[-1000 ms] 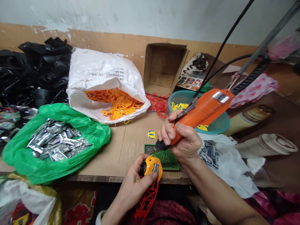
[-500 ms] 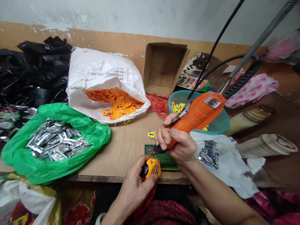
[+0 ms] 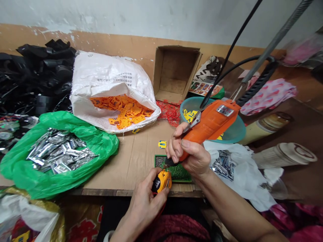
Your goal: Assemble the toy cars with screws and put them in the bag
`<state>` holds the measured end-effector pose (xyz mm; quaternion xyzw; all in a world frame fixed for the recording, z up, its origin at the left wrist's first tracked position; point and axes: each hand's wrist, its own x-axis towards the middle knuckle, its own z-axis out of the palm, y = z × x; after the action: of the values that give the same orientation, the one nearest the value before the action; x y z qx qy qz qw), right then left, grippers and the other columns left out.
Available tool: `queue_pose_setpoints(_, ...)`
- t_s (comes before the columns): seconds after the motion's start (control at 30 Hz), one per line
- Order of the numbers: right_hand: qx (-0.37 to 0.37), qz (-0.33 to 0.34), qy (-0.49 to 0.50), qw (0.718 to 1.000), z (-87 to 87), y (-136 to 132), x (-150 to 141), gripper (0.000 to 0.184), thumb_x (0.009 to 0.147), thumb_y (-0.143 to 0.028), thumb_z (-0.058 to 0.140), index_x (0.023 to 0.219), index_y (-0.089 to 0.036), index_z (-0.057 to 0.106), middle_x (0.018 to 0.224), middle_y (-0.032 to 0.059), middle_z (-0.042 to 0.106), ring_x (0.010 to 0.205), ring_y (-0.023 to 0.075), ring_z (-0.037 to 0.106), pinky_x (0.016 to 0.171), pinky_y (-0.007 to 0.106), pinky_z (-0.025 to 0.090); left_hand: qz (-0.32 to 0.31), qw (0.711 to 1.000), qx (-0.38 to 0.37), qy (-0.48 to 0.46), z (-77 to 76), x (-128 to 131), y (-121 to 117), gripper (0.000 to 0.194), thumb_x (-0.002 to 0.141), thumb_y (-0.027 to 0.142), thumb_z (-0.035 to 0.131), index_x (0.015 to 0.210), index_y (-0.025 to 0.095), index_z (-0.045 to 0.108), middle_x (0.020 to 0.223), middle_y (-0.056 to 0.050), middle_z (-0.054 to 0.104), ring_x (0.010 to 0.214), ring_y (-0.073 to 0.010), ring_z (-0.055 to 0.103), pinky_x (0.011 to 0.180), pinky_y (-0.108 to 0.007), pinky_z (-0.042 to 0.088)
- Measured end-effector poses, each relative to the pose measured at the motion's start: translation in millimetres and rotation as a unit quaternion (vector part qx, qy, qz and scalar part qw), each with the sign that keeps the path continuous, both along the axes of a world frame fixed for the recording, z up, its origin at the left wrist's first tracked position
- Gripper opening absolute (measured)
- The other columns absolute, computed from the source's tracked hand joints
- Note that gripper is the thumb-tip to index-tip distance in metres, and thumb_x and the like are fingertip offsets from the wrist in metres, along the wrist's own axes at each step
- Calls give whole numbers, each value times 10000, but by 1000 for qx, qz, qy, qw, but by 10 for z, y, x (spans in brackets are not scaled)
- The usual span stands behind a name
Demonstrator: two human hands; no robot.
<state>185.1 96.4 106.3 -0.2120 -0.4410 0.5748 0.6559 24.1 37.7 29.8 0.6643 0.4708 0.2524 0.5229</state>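
Observation:
My left hand [image 3: 142, 198] is closed around a yellow-orange and black tape measure [image 3: 165, 180] just in front of the table's edge. In my right hand [image 3: 193, 156] is an orange electric screwdriver [image 3: 212, 121], gripped with fingers wrapped around its body and slanting down to the left. Its black nose points at the top of the tape measure; whether the bit touches a screw is too small to tell. Just behind both hands lies a green tray [image 3: 181, 172] with small metal screws at its left end. A small yellow and blue plate [image 3: 162, 144] rests beyond the tray.
Left, a green bag [image 3: 106, 144] holds silver metal clips. A white sack [image 3: 108, 72] spills orange plates. Red cords [image 3: 170, 112] lie before a cardboard box [image 3: 174, 84]. A teal basin [image 3: 238, 131], a white bag [image 3: 247, 168] and two bottles stand right. Black cables hang overhead.
Both hands keep their holds, and the screwdriver stays at the tape measure. The view has shifted slightly. A red strap under my left hand shows less than before.

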Motion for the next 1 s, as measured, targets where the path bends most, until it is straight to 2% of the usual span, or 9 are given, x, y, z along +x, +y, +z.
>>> queue_pose_setpoints(0.13,0,2,-3,1000,8,-7,8,183,807,-289,714,932,-223,598,509,-88,544,369,110,481,473,265,456,0,1000,11,18,0,-2,-13,332,870,273,592,1197,223,575,914,-23,669,801,-204,589,757,-304,453)
queue_pose_setpoints(0.4,-5,-3,-7,1000,18,-18,12,202,803,-296,710,924,-228,563,506,-92,537,364,115,471,461,267,441,2,1000,16,23,25,2,-25,380,864,260,588,1243,226,570,979,-38,704,879,-222,631,806,-318,475)
queue_pose_setpoints(0.8,-10,-6,-6,1000,6,-11,0,220,789,-322,731,928,-232,585,512,-86,536,373,124,473,467,280,428,34,999,22,-22,-18,-40,-20,337,845,285,653,1177,225,643,942,-41,719,873,-235,643,743,-283,472)
queue_pose_setpoints(1.0,-13,-16,-10,1000,13,-13,-12,222,786,-327,730,920,-239,576,499,-89,527,366,127,464,472,288,433,55,997,-1,-60,5,-27,-25,379,804,257,694,1180,220,665,967,-46,734,902,-245,648,777,-295,479)
